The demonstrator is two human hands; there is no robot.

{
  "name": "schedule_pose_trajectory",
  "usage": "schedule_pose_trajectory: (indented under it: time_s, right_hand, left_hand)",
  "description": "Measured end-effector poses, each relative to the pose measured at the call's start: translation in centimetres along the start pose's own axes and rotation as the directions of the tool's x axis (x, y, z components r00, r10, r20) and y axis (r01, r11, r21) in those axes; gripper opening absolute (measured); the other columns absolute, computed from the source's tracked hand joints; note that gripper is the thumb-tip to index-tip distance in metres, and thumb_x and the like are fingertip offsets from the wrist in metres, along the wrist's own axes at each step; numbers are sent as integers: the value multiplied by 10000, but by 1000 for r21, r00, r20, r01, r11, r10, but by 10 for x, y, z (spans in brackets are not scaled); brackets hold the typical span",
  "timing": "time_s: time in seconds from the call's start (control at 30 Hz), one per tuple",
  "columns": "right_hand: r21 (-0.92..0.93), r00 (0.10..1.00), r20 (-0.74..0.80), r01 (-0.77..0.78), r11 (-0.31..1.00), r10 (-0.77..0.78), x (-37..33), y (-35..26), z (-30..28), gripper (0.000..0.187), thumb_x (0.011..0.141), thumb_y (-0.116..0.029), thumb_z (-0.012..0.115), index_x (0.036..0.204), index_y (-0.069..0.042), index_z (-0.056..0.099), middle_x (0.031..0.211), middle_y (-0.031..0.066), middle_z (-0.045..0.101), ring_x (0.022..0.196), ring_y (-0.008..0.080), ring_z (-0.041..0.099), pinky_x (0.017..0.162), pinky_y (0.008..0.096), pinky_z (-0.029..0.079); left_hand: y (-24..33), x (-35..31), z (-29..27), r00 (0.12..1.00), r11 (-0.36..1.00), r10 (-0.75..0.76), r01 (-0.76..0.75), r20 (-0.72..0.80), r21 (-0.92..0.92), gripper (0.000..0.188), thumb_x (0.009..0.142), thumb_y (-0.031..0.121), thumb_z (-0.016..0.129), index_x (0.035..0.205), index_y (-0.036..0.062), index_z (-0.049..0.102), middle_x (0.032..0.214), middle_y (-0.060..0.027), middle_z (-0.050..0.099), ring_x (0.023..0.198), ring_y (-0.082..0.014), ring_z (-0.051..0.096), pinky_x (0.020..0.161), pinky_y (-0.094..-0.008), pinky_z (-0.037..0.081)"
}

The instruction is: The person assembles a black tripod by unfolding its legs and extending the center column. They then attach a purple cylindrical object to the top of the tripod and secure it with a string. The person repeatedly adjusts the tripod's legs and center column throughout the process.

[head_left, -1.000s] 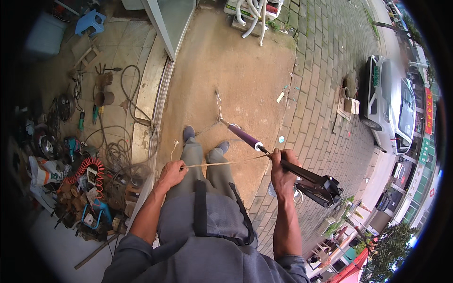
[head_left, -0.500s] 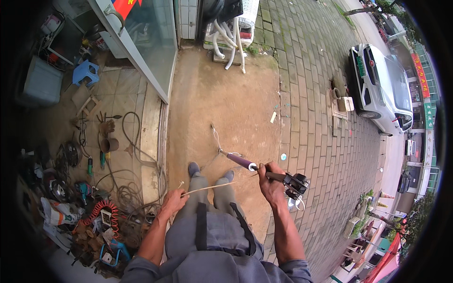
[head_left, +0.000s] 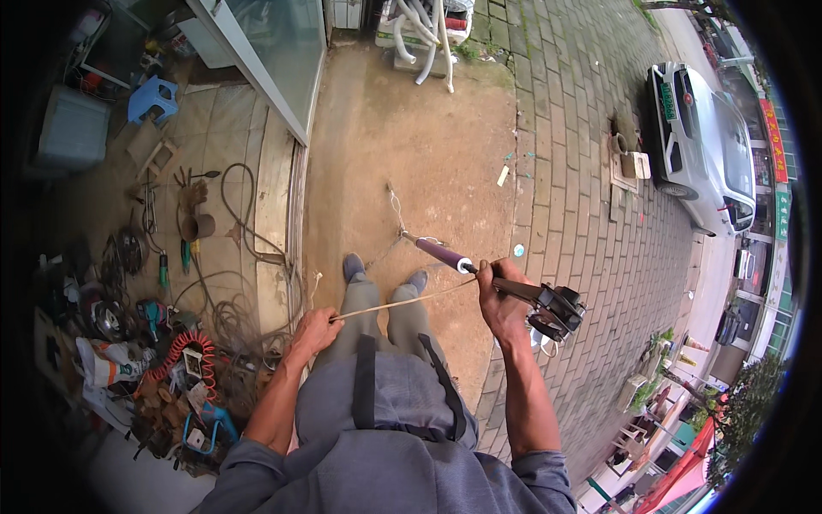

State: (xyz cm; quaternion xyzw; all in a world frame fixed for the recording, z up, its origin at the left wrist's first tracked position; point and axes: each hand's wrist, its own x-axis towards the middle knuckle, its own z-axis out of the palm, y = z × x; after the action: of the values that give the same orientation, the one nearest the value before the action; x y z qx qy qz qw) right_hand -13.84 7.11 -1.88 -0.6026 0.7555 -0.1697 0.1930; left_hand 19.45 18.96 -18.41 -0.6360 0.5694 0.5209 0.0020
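Observation:
My right hand (head_left: pixel 505 301) is wrapped around a dark long tool (head_left: pixel 535 295) with a bulky black end by the wrist. From its front reaches a purple cylinder (head_left: pixel 438 252) with a white band, pointing down and left toward the ground. Loops of pale cord (head_left: pixel 396 206) show near its far tip; how they are attached is unclear. Closed at the left, my left hand (head_left: pixel 315 332) grips one end of a thin tan cord or rod (head_left: pixel 398 302), which crosses in front of my legs to the right hand. Fingers hide both its ends.
Tools, hoses and a red coiled hose (head_left: pixel 175 360) clutter the floor at the left, near a blue stool (head_left: pixel 152 98). A glass door (head_left: pixel 274 68) stands beside them. White pipes (head_left: pixel 419 38) lie ahead. A white car (head_left: pixel 706 141) is parked on the right beyond brick paving (head_left: pixel 582 197).
My view has tilted, so feet and hands appear higher. The right hand has shifted slightly right with the tool. The tan cord or rod looks straighter. Both hands keep their grip.

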Motion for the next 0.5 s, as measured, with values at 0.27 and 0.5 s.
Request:
schedule_pose_trajectory:
  time_s: [0.27, 0.5]
  right_hand:
    - [174, 1000, -3, 16, 985, -16, 4, 18, 11, 244, 948, -166, 706, 806, 11, 617, 623, 156, 602, 512, 218, 576, 500, 372, 434]
    - [188, 1000, 6, 28, 982, -29, 4, 15, 10, 248, 956, -153, 700, 803, 23, 612, 631, 151, 609, 525, 201, 578, 505, 368, 434]
  left_hand:
    - [0, -1, 6, 999, 1000, 13, -14, -30, -22, 305, 901, 268, 690, 1026, -8, 719, 897, -248, 717, 877, -428, 699, 788, -485, 543]
    - [8, -3, 1, 1000, 999, -11, 11, -5, -43, 298, 900, 265, 690, 1018, -7, 718, 902, -242, 719, 880, -423, 700, 789, -483, 542]
